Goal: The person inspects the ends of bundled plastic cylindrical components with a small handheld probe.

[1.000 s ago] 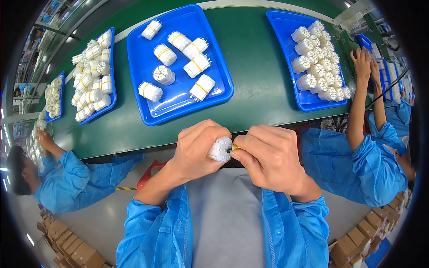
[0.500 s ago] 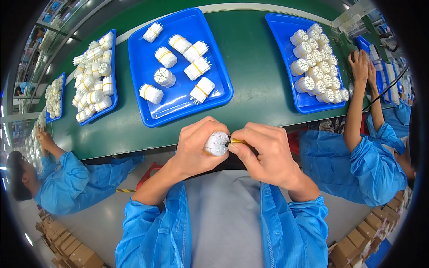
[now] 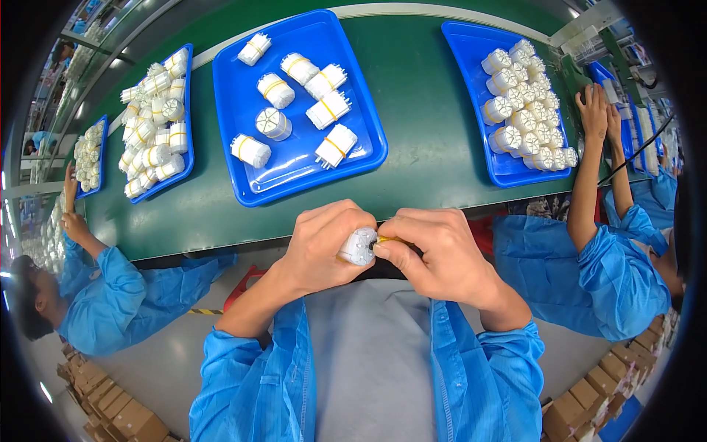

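Over my lap, just off the green bench's front edge, my left hand (image 3: 322, 247) is closed around a white cylindrical bundle of plastic pieces (image 3: 358, 248). Its segmented round end faces up and toward my right side. Thumb and forefinger of my right hand (image 3: 443, 258) pinch a slim yellow tool (image 3: 386, 239) with a dark tip; most of it is hidden by the fingers, so its exact kind is unclear. The tip meets the right edge of the bundle's end. Beyond my hands, a blue tray (image 3: 313, 37) holds several similar bundles with yellow bands.
Fuller blue trays of white bundles stand to the right (image 3: 465, 55) and left (image 3: 189, 103), with a smaller tray (image 3: 102, 140) farther left. Co-workers in blue sit on both sides; the right one's hands (image 3: 595, 110) rest on the green bench (image 3: 416, 96). Cardboard boxes (image 3: 132, 420) stand behind.
My hands have dropped slightly, and the bundle's end has tilted a little more toward my right hand. The co-worker on the left has raised a hand toward the far-left tray.
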`<state>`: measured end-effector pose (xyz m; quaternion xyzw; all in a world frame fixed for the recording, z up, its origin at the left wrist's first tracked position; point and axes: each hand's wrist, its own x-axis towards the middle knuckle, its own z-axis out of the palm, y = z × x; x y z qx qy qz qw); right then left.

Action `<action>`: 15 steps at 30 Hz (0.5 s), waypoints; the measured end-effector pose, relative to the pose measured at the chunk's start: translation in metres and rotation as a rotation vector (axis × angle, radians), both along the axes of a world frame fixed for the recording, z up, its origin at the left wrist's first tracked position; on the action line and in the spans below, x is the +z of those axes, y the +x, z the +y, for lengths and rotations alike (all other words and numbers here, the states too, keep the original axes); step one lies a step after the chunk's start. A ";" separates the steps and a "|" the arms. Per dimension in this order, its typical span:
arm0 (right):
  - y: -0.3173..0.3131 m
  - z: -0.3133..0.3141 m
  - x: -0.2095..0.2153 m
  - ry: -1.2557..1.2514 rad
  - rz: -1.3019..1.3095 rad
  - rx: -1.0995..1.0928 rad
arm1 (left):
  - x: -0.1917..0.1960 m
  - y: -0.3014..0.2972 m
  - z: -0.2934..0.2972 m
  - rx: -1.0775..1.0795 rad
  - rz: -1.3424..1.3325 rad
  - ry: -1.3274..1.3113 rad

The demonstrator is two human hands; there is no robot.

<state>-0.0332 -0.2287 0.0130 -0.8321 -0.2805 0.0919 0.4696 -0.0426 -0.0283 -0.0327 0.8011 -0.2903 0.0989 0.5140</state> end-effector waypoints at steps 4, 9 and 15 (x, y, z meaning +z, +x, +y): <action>0.000 0.001 0.004 -0.094 -0.054 0.023 | -0.003 0.000 0.002 0.012 -0.052 0.051; 0.000 0.006 -0.001 -0.306 -0.168 -0.009 | -0.016 -0.002 0.001 0.061 -0.003 0.120; 0.011 -0.004 -0.004 -0.015 0.019 -0.028 | -0.008 -0.006 -0.009 0.099 0.464 -0.287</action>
